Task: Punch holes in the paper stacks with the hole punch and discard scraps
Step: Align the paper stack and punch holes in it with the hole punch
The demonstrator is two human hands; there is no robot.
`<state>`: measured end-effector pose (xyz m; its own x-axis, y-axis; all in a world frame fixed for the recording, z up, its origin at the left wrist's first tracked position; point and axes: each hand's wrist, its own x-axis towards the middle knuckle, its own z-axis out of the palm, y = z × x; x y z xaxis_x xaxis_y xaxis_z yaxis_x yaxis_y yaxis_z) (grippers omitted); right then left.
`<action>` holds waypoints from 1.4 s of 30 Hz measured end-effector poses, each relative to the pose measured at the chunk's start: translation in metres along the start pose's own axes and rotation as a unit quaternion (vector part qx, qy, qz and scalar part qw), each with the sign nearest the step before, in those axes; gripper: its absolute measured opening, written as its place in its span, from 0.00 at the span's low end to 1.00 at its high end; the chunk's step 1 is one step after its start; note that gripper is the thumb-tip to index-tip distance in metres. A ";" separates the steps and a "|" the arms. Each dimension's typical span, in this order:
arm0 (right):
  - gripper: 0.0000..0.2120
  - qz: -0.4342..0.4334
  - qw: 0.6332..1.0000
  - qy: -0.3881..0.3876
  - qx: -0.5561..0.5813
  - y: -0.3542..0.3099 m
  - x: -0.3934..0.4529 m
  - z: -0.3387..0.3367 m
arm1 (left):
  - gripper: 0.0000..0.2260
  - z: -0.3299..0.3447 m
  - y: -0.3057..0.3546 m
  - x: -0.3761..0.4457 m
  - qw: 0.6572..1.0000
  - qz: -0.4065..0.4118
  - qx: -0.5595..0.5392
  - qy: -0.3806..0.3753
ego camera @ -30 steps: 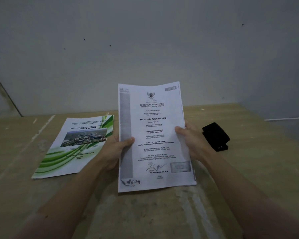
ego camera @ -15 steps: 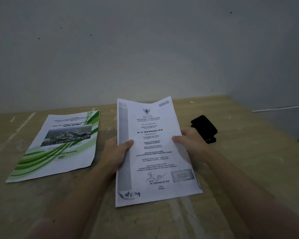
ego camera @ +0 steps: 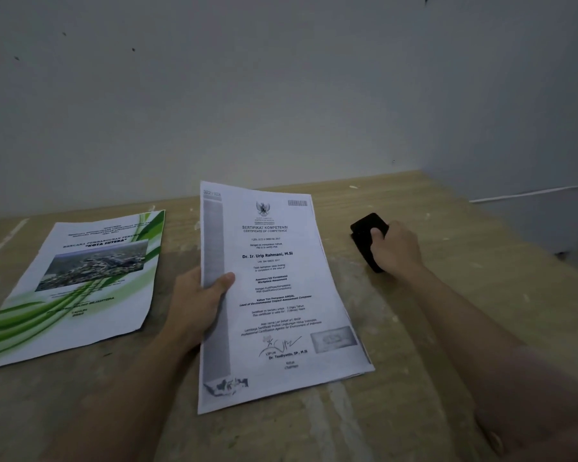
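A white paper stack (ego camera: 274, 295) with a printed certificate on top lies low over the middle of the wooden table (ego camera: 431, 311). My left hand (ego camera: 197, 301) grips its left edge, thumb on top and fingers beneath. To the right, a black hole punch (ego camera: 369, 238) sits on the table. My right hand (ego camera: 396, 251) is curled over the punch and holds it. A second stack (ego camera: 80, 285) with a green and white cover lies flat on the left.
A pale wall (ego camera: 281, 95) rises right behind the table. The table's right edge runs diagonally at the far right, with a white cable (ego camera: 531, 193) beyond it. Bare wood shows in front of the stacks.
My right hand let go of the certificate stack and moved right onto the hole punch. The stack, now held by my left hand alone, has dropped lower toward the table.
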<state>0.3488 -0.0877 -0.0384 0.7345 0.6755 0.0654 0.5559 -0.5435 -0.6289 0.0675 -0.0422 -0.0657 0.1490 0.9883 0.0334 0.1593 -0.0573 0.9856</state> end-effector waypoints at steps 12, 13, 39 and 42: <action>0.18 -0.063 0.996 -0.029 0.058 -0.017 -0.037 0.019 | 0.06 0.002 0.005 -0.002 0.999 -0.035 -0.022 0.018; 0.19 -0.063 0.996 -0.028 0.060 -0.018 -0.037 0.021 | 0.05 0.002 0.006 -0.002 0.999 -0.038 -0.024 0.017; 0.22 -0.066 0.997 -0.001 0.046 -0.011 -0.041 0.018 | 0.14 -0.001 0.006 -0.003 0.995 -0.077 0.036 0.047; 0.23 -0.067 0.997 0.001 0.046 -0.012 -0.042 0.018 | 0.13 -0.002 0.006 -0.004 0.996 -0.076 0.022 0.042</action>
<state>0.3043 -0.1010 -0.0477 0.6575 0.7375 0.1544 0.6108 -0.4017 -0.6823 0.0665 -0.0466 -0.0592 0.0377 0.9942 -0.1007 0.2172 0.0902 0.9720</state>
